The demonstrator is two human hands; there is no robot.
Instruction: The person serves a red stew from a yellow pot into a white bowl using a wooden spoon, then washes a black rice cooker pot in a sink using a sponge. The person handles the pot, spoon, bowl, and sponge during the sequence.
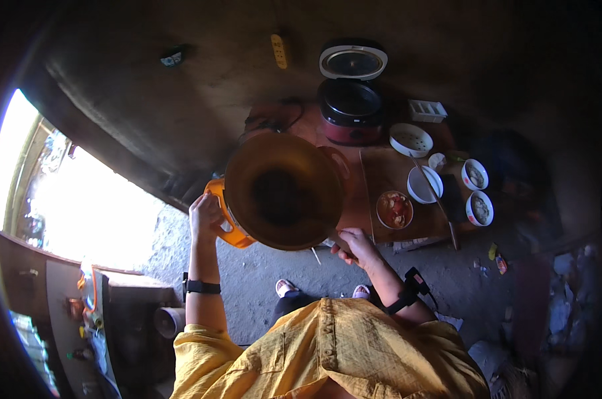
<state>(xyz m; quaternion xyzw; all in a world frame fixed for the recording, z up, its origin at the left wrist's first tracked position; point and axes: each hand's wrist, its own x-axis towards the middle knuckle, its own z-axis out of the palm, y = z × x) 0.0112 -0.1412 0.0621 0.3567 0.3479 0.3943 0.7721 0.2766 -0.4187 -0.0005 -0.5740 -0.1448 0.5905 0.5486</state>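
A deep electric wok [246, 164] with orange handles is held up in front of me, tilted so its dark round interior faces me. My left hand [206, 217] grips the orange handle [231, 234] on its left side. Below the wok's lower right rim, my right hand [358, 248] closes around the brown handle [340, 241] of a utensil. The utensil's far end cannot be made out against the dark inside. The second handle [338, 164] shows dimly on the wok's right side.
Beyond the wok stands a low table [356, 209] with an open rice cooker [351, 119], a perforated white basket [410, 139], a white bowl [424, 184] with a long stick [435, 197] across it, a bowl of red food [394, 209], and two filled bowls [474, 174]. A yellow power strip [279, 51] lies behind.
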